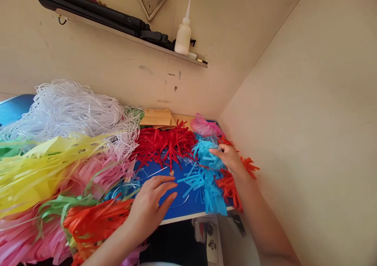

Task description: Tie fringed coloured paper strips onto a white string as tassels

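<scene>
My right hand (229, 158) is closed, thumb and finger pinching the blue paper fringe (208, 150) at the right side of the table. More of that blue fringe hangs below the hand and reaches the front edge. Orange-red fringe (228, 185) lies beside and under it. My left hand (154, 197) is over the blue tabletop (179, 199), fingers apart and holding nothing. Nearest to it on the left is a bunch of orange paper strips (98, 221). A dark red paper fringe (167, 142) lies behind, between the hands.
White shredded strips (75, 110) and yellow (44, 169) and pink fringes (97, 171) are heaped on the left. Brown card pieces (157, 118) and a pink plastic bag (205, 125) lie by the wall. A shelf above carries a white squeeze bottle (183, 38) and a folded black tripod (100, 12).
</scene>
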Tool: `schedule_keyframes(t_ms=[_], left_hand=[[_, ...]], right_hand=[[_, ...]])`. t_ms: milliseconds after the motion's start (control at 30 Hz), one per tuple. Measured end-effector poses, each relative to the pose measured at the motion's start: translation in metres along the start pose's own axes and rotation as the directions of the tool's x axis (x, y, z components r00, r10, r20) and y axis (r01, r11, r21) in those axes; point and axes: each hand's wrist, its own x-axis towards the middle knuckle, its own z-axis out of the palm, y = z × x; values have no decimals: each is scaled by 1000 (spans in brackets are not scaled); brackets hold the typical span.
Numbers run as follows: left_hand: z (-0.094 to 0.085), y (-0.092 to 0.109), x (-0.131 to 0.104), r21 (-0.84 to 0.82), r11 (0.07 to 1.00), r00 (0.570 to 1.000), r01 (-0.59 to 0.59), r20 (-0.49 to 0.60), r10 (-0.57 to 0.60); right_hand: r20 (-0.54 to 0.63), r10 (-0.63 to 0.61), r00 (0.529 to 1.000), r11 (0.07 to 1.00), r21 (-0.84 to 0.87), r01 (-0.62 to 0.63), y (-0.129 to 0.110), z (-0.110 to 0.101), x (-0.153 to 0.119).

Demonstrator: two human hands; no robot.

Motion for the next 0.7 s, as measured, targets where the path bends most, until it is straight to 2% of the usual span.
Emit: schedule_keyframes(t_ms=[100,200,267,333,467,567,633,700], left_hand=[[26,15,29,-152,988,1000,-12,-23,9],[49,17,49,-237,970,991,52,-109,-80],[57,15,54,-300,949,981,98,-133,-143],[59,14,52,-348,929,976,125,-124,-178],[56,16,45,-307,936,960,170,-162,-227],[52,14,45,-318,930,960,186,-144,-241],[47,11,47,-342,922,964,180,-123,-234],[42,7,46,-356,915,955,188,-152,-255]], right_hand=[[75,-32,997,997,79,27,-19,19,-28],[180,-80,980,981,191,45,-28,36,-47],[233,-108,967,967,249,48,-30,43,-54],[254,-126,959,959,279,52,-31,45,-58],[264,-151,953,945,321,61,-36,48,-62],[280,-188,941,940,329,90,-39,50,-65],[241,-151,959,949,307,72,-35,53,-65],[167,-65,984,961,277,16,-24,57,-60]])
